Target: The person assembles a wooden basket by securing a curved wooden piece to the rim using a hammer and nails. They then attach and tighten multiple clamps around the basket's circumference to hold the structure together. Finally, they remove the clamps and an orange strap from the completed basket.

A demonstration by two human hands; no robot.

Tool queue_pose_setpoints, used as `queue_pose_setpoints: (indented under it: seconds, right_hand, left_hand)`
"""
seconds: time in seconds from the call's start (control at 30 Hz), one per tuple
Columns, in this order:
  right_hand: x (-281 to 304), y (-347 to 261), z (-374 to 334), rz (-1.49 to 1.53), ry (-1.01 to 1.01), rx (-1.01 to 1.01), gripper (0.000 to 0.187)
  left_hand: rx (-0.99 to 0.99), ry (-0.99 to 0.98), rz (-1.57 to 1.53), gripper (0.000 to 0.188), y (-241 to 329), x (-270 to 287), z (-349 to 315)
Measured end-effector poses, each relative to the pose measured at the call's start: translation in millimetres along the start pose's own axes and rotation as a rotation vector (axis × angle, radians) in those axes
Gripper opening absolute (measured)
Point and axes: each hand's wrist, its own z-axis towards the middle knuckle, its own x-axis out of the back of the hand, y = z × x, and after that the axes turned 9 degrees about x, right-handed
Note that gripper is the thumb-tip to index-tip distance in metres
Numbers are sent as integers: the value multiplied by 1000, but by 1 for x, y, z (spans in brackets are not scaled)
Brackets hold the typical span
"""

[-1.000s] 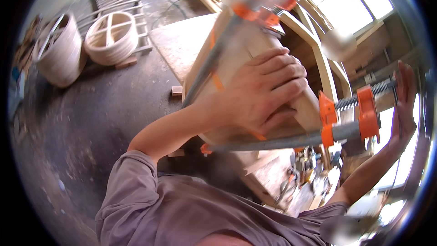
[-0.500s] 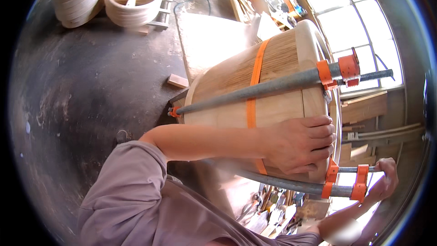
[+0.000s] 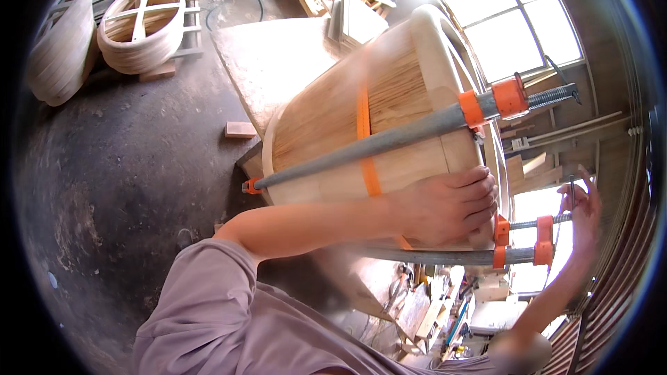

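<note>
The wooden shell (image 3: 396,80) beneath my left hand (image 3: 451,205) is a broad, bulging body of pale boards, smooth close to my knuckles and streaked with darker brown grain towards eleven o'clock, its ends finished with thick, rounded edges. A flat orange strap (image 3: 363,114) runs across its curve. The upper clamp (image 3: 375,146), a grey metal pipe, slants over the shell at eleven o'clock from my hand, its orange head and threaded screw (image 3: 552,97) jutting past the edge; the lower clamp (image 3: 445,257) passes along the near side at six o'clock. From my left hand the shell spreads from nine round to twelve o'clock, and my fingers are pressed side by side, hooked over its edge and gripping it. At three o'clock my right hand (image 3: 587,208) is raised by the slim metal handle (image 3: 572,193) of the lower clamp, fingers parted and partly bent; I cannot tell whether they pinch it. Two ribbed wooden tubs (image 3: 139,61) sit at ten o'clock, and a small smooth block (image 3: 240,130) lies between nine and ten on the dark, scuffed floor (image 3: 139,187).
</note>
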Motion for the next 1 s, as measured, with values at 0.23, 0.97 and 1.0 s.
queue_pose_setpoints:
  seconds: [0.23, 0.97, 1.0]
  right_hand:
    - [-62, 56, 25, 449, 78, 924, 32]
    - [-29, 9, -27, -397, 55, 450, 73]
    - [-33, 16, -27, -420, 110, 466, 74]
  left_hand:
    - [79, -74, 4, 44, 7, 10, 2]
    - [36, -224, -39, 46, 3, 9, 23]
    - [44, -261, -20, 46, 4, 8, 23]
